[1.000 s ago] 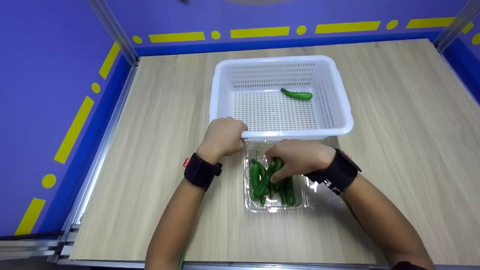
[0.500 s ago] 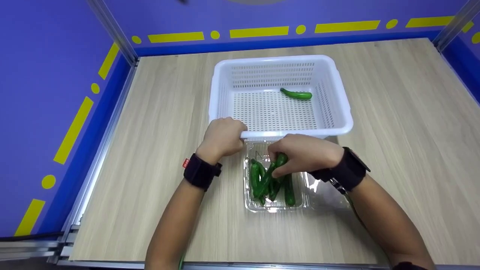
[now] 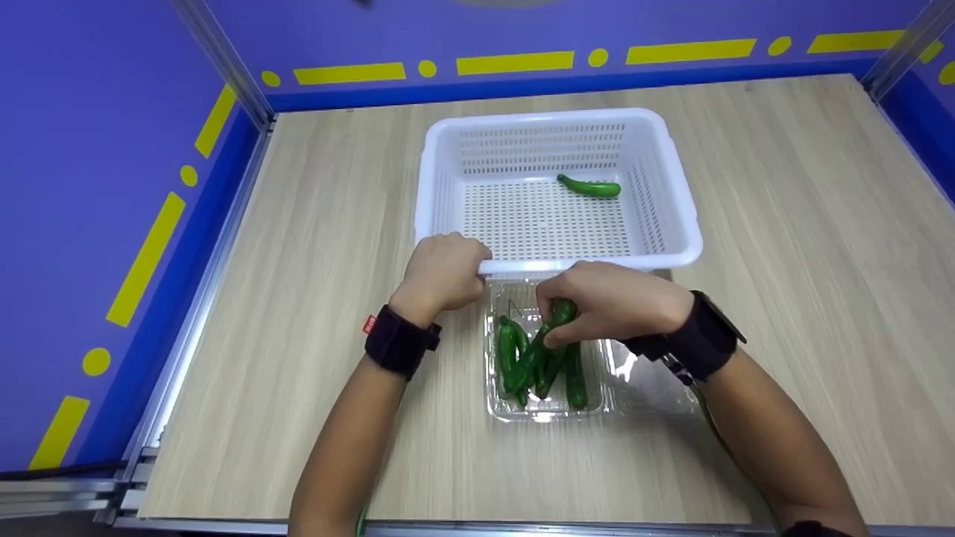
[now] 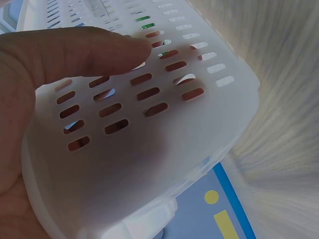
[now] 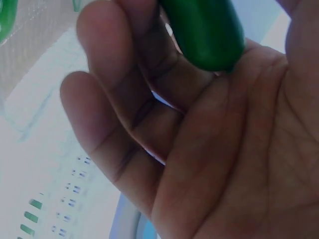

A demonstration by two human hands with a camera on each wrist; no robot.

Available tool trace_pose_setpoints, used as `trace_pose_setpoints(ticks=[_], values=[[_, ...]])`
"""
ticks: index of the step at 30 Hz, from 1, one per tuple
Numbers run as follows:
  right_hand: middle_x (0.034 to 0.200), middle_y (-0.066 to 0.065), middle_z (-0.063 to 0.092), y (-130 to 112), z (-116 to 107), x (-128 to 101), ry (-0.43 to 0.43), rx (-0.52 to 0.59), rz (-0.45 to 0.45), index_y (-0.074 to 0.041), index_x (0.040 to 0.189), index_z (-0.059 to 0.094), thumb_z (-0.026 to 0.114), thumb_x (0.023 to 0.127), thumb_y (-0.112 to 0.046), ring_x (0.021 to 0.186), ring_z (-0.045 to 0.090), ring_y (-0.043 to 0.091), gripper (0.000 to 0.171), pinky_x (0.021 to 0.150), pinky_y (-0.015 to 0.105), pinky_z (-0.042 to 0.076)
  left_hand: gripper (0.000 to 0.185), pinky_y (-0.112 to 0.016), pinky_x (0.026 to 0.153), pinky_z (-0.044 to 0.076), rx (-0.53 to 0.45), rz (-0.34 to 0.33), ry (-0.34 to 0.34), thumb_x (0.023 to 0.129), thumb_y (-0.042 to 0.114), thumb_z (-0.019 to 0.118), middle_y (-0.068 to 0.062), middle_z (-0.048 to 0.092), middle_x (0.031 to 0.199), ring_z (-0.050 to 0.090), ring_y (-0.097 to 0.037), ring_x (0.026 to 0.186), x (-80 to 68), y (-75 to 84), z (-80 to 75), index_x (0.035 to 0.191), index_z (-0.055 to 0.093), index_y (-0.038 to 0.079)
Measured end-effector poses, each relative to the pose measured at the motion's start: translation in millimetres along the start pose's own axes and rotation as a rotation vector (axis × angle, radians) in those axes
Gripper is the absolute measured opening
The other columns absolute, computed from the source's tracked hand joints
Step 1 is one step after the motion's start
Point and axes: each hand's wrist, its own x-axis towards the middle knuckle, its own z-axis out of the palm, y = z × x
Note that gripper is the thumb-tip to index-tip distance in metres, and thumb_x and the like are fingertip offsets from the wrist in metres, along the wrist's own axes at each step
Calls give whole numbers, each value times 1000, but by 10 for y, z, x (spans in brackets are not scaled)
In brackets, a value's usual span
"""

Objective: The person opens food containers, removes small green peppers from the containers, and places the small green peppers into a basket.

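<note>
My left hand (image 3: 446, 274) grips the near left part of the rim of a white slotted plastic basket (image 3: 567, 265). In the left wrist view its thumb (image 4: 99, 52) lies along the basket's slotted wall. My right hand (image 3: 615, 304) is over a clear plastic clamshell box (image 3: 543, 416) and pinches a long green chili pepper (image 3: 565, 309). The rounded end of that pepper (image 5: 209, 37) shows near the palm in the right wrist view. Several more green chili peppers (image 3: 507, 358) lie in the box, partly under the hand. A single curved green chili pepper (image 3: 595, 189) lies inside the basket.
The clamshell's clear lid (image 3: 653, 388) lies open to the right, partly under the right wrist. All this stands on a wood-grain table (image 3: 336, 194). Blue panels with yellow marks (image 3: 515, 64) close off the back and sides.
My right hand has risen slightly and shifted right and away from me, drawing the pinched pepper along. The left hand stays on the basket rim.
</note>
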Motion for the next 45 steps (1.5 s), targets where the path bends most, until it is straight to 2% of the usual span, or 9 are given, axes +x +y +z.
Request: trace_pose_setpoints(ticks=[9, 17, 24, 35, 40, 45], values=[[80, -18, 65, -15, -49, -53, 12, 32, 23, -27, 86, 64, 80, 85, -34, 73, 59, 4, 17, 69, 27, 50, 11, -42, 59, 50, -3, -3, -16, 77, 7, 60, 3, 56, 66, 57, -21, 64, 11, 2, 2, 72, 63, 16], [87, -15, 66, -6, -72, -39, 70, -4, -32, -21, 96, 67, 82, 84, -32, 76, 58, 9, 22, 72, 29, 48, 11, -42, 58, 50, -4, -3, -9, 77, 7, 62, 3, 56, 65, 57, -21, 63, 4, 3, -2, 72, 63, 16], [84, -17, 65, -3, -68, -16, 72, 24, -43, -23, 89, 63, 84, 82, -28, 76, 63, 2, 23, 73, 27, 51, 10, -43, 59, 50, -20, -11, -4, 78, 8, 63, 3, 58, 67, 57, -21, 63, 7, 9, -4, 73, 65, 16], [83, -16, 64, -13, -66, -23, 83, -3, -54, -23, 90, 63, 84, 82, -28, 76, 60, 6, 22, 73, 27, 49, 7, -43, 59, 49, -20, -15, -19, 78, 11, 64, 2, 58, 66, 56, -21, 63, 8, 8, -19, 73, 66, 16], [84, -15, 63, -13, -50, -17, 81, -14, -56, -23, 92, 64, 84, 82, -26, 76, 57, 14, 23, 71, 28, 46, 6, -43, 59, 50, -15, -15, -24, 79, 13, 65, 2, 59, 67, 57, -22, 64, 13, 7, -11, 74, 67, 16], [86, -14, 65, -21, -39, -4, 91, -18, -69, -22, 92, 65, 85, 80, -23, 77, 58, 11, 23, 73, 29, 48, 6, -43, 60, 50, -22, -13, -20, 79, 13, 64, 2, 61, 68, 58, -22, 64, 11, 3, -14, 74, 67, 16]])
